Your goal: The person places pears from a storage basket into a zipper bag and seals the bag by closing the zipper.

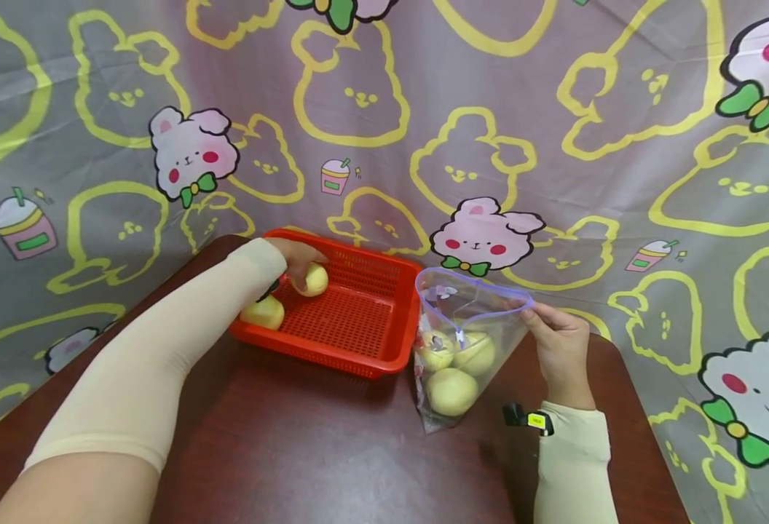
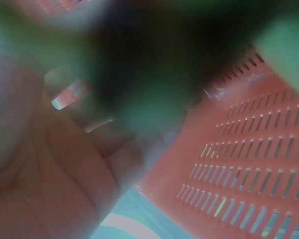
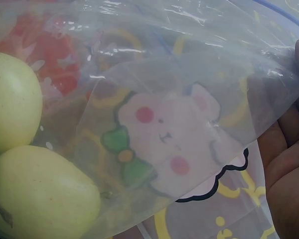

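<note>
In the head view my left hand (image 1: 298,259) reaches into the red basket (image 1: 407,320), fingers curled over a pale yellow apple (image 1: 317,281). Another apple (image 1: 263,314) lies in the basket's near left corner, partly behind the wrist. My left palm (image 2: 55,159) looms close and blurred in the left wrist view. With thumb and fingers, my right hand (image 1: 563,348) pinches the rim of a clear zip bag (image 1: 499,331) and holds its mouth spread. Several apples (image 3: 45,194) rest low in the bag, which stands against the basket's right side.
A dark reddish-brown table (image 1: 332,451) lies under basket and bag. Close behind them hangs a grey cloth (image 1: 371,175) with yellow outlines and rabbit prints. A small dark device with a yellow label (image 1: 537,421) is strapped to my right wrist.
</note>
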{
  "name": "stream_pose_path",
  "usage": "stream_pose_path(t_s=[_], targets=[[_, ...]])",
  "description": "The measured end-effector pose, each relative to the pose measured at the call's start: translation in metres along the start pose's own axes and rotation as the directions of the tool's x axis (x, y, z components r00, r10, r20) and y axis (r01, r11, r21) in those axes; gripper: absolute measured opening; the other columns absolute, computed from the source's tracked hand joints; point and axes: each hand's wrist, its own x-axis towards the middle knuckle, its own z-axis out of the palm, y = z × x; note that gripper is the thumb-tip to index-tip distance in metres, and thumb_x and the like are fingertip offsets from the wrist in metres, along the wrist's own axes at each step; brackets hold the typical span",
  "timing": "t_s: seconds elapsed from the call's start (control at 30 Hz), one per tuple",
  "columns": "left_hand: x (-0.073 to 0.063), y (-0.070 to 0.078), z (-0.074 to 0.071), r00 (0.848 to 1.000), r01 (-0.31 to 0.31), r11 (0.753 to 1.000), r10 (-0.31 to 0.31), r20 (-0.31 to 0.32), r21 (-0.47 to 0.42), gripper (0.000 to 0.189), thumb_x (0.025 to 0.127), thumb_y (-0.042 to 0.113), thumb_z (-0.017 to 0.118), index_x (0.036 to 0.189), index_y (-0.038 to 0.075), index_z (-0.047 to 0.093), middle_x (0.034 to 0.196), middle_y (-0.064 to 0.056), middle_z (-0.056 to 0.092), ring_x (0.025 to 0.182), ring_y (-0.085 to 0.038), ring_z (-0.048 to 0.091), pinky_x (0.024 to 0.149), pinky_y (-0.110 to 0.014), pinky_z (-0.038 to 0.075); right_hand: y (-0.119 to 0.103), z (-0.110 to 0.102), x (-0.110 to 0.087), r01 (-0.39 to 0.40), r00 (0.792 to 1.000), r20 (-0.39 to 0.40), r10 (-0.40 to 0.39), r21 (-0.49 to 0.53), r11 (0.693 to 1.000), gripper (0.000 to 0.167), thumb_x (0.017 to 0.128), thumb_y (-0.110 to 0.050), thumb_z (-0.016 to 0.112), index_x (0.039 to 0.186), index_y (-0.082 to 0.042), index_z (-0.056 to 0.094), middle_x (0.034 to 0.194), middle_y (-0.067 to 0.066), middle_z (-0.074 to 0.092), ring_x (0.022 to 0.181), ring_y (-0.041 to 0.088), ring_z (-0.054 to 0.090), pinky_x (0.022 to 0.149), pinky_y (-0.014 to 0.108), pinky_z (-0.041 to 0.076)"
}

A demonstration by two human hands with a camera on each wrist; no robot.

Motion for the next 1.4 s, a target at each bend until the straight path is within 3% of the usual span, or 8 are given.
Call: stream_pose_path(t_s=[0.2,0.43,0.53,0.67,0.8,1.0,1.13,1.4], targets=[[0.004,0.007,-0.002,0.999,0.007,1.000,-0.008,-0.031,-0.027,0.079,0.084,0.027,0.078,0.145,-0.002,0.038,0.143,-0.022,0.043,0.131,-0.038,0.039,0.103,-0.050,0.035,0.000,0.000,0.000,-0.007,1.000,-0.015,0.007,-0.028,1.000,0.017,0.083,0.023,0.059,0.099,0.022,0.065,0.092,0.021,0.071,0.087,0.024,0.071,0.076,0.028,0.054],[0.010,0.010,-0.003,0.999,0.045,0.997,-0.046,-0.009,-0.065,0.074,0.089,0.030,0.073,0.151,0.011,0.037,0.153,-0.015,0.033,0.139,-0.036,0.028,0.107,-0.050,0.031,0.000,0.000,0.001,0.005,1.000,0.011,-0.004,-0.022,1.000,0.016,0.084,0.023,0.058,0.100,0.024,0.063,0.093,0.023,0.070,0.089,0.026,0.071,0.078,0.029,0.054],[0.012,0.010,-0.005,1.000,0.024,0.996,-0.025,-0.006,-0.085,0.075,0.089,0.028,0.072,0.152,0.012,0.034,0.154,-0.013,0.032,0.140,-0.035,0.026,0.108,-0.050,0.029,0.001,0.000,0.001,0.004,1.000,0.019,-0.003,-0.021,1.000,0.017,0.085,0.022,0.058,0.101,0.026,0.061,0.093,0.023,0.070,0.089,0.027,0.070,0.079,0.030,0.054],[0.015,0.010,-0.006,0.998,-0.018,0.996,0.013,-0.061,-0.087,0.076,0.089,0.028,0.072,0.152,0.009,0.033,0.152,-0.013,0.035,0.139,-0.034,0.030,0.108,-0.049,0.029,0.001,-0.001,0.002,-0.001,1.000,0.029,0.002,-0.027,1.000,0.018,0.085,0.021,0.058,0.103,0.026,0.060,0.095,0.024,0.070,0.091,0.029,0.070,0.081,0.031,0.053],[0.017,0.012,-0.007,0.994,-0.043,0.997,0.036,-0.107,-0.069,0.067,0.090,0.029,0.071,0.145,0.004,0.042,0.145,-0.015,0.045,0.133,-0.035,0.039,0.105,-0.048,0.035,0.000,-0.001,0.003,-0.007,0.999,0.031,0.007,-0.019,1.000,0.019,0.085,0.021,0.059,0.103,0.026,0.060,0.095,0.024,0.070,0.091,0.030,0.070,0.082,0.031,0.053],[0.019,0.017,-0.006,0.992,-0.050,0.998,0.046,-0.114,-0.034,0.061,0.089,0.029,0.072,0.139,0.001,0.050,0.138,-0.017,0.051,0.127,-0.035,0.046,0.101,-0.047,0.039,0.000,0.000,0.003,-0.001,1.000,0.027,0.001,0.012,1.000,0.017,0.085,0.023,0.058,0.101,0.025,0.061,0.094,0.024,0.070,0.090,0.028,0.070,0.080,0.030,0.053],[0.019,0.020,-0.005,0.994,-0.046,0.999,0.045,-0.103,-0.013,0.070,0.085,0.030,0.076,0.142,0.001,0.047,0.142,-0.016,0.048,0.130,-0.035,0.043,0.103,-0.047,0.037,0.001,-0.001,0.002,-0.004,1.000,0.028,0.003,0.034,0.999,0.018,0.084,0.022,0.059,0.101,0.026,0.061,0.094,0.026,0.069,0.090,0.029,0.070,0.081,0.030,0.053],[0.019,0.029,-0.003,1.000,-0.004,1.000,0.004,-0.022,-0.019,0.082,0.080,0.029,0.082,0.148,0.010,0.041,0.148,-0.015,0.040,0.136,-0.036,0.034,0.105,-0.050,0.034,-0.001,0.001,0.002,-0.007,1.000,0.005,0.007,0.000,1.000,0.016,0.083,0.024,0.058,0.098,0.022,0.065,0.092,0.022,0.070,0.087,0.025,0.071,0.078,0.028,0.054]])
